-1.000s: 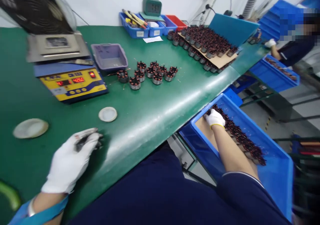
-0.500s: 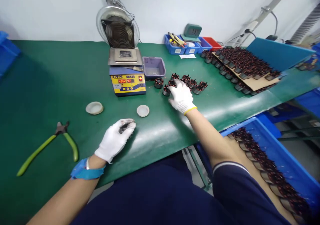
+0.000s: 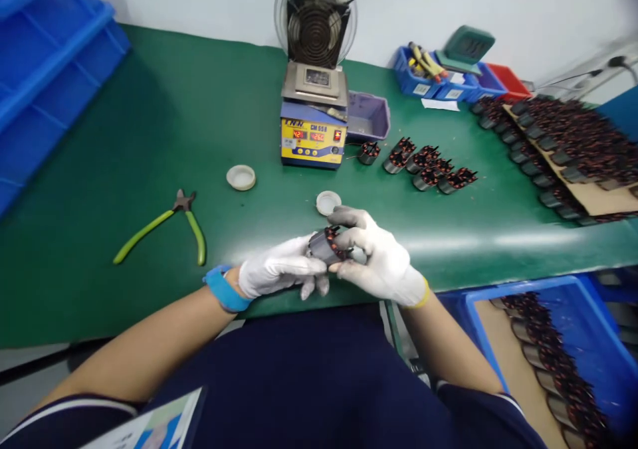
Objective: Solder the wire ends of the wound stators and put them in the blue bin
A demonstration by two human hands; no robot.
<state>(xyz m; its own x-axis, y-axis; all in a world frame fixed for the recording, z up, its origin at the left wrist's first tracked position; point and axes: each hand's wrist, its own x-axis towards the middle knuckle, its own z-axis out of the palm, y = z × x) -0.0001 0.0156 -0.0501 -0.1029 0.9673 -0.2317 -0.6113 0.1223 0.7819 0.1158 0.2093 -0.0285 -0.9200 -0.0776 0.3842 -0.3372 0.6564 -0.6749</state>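
Note:
In front of my body, a motor stator [image 3: 323, 247] with a grey metal shell and copper windings lies tilted between my two white-gloved hands. My left hand [image 3: 282, 266] cradles its shell from the left and below. From the right, my right hand [image 3: 379, 256] has its fingers curled round the winding end. Just beyond the hands sits a small white round dish [image 3: 328, 203]; a second white dish [image 3: 241, 177] is farther left. Several more stators [image 3: 426, 163] stand on the green table to the right of the solder pot [image 3: 312, 133], whose display is lit.
Green-handled cutters [image 3: 184, 202] lie open on the left, near stacked blue bins [image 3: 54, 70]. A purple tray [image 3: 367, 113] touches the pot's right side. Stators on cardboard [image 3: 588, 193] fill the far right. A blue crate [image 3: 563, 289] of stators stands below the table edge.
My right hand has come from the group of stators to my left hand, and both now hold a stator. The view has swung left, shifting the table things rightward.

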